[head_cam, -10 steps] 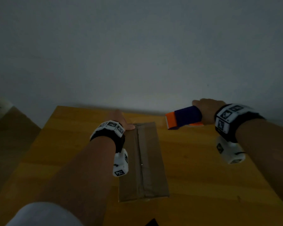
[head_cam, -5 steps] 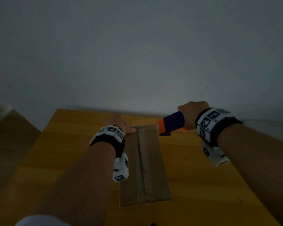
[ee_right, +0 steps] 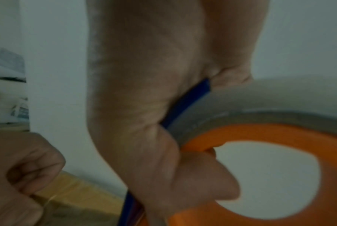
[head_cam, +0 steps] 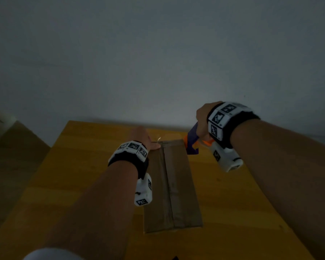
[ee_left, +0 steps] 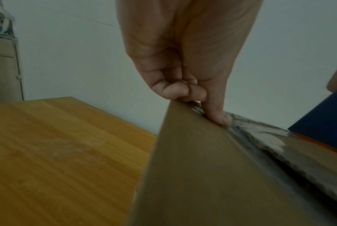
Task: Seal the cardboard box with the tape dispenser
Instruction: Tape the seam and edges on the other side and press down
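Observation:
A flat cardboard box (head_cam: 173,186) lies lengthwise on the wooden table (head_cam: 79,166), with clear tape along its middle seam. My left hand (head_cam: 147,142) holds the box's far left corner. In the left wrist view the thumb (ee_left: 217,117) presses on the taped top and the fingers (ee_left: 175,90) curl over the far edge of the box (ee_left: 202,175). My right hand (head_cam: 202,121) grips the blue and orange tape dispenser (head_cam: 191,144), tilted down at the box's far right corner. Its orange ring (ee_right: 270,134) and grey tape roll (ee_right: 241,110) fill the right wrist view.
A plain wall (head_cam: 158,62) rises right behind the table's far edge. A pale cabinet (ee_left: 3,68) stands off to the left. Bare wood lies on both sides of the box.
My right hand has carried the dispenser left and closer to the box's far right corner, tipping its front end down. The left hand has kept its hold on the box.

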### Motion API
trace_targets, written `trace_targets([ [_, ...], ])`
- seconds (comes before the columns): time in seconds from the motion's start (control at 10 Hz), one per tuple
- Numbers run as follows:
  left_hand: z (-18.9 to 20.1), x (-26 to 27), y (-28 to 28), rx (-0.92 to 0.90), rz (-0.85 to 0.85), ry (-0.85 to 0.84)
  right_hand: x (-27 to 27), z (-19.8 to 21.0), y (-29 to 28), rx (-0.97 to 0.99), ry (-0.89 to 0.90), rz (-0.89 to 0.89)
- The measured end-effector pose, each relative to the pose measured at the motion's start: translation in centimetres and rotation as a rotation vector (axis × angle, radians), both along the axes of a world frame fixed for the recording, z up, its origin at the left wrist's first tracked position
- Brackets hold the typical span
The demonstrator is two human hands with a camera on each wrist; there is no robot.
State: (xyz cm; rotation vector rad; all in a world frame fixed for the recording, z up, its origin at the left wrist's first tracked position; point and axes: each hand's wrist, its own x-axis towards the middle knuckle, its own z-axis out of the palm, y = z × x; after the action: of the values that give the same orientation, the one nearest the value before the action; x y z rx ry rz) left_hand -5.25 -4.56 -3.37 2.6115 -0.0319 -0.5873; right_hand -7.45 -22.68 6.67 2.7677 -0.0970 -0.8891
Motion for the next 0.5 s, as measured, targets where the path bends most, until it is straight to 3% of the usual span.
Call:
trace_targets([
  [0.2,0.1,-0.1,0.0,-0.018,-0.003,-0.007,1.8,-1.9,0.3,-0.149,-0.133,0.141],
  [0.4,0.4,-0.4,-0.1,-0.028,0.002,-0.026,1.0,-0.5,0.2,0.038,0.003,0.096],
  [0.5,0.4,-0.5,-0.1,-0.026,-0.014,-0.037,1.3,-1.4,0.6,-0.088,-0.119,0.180],
])
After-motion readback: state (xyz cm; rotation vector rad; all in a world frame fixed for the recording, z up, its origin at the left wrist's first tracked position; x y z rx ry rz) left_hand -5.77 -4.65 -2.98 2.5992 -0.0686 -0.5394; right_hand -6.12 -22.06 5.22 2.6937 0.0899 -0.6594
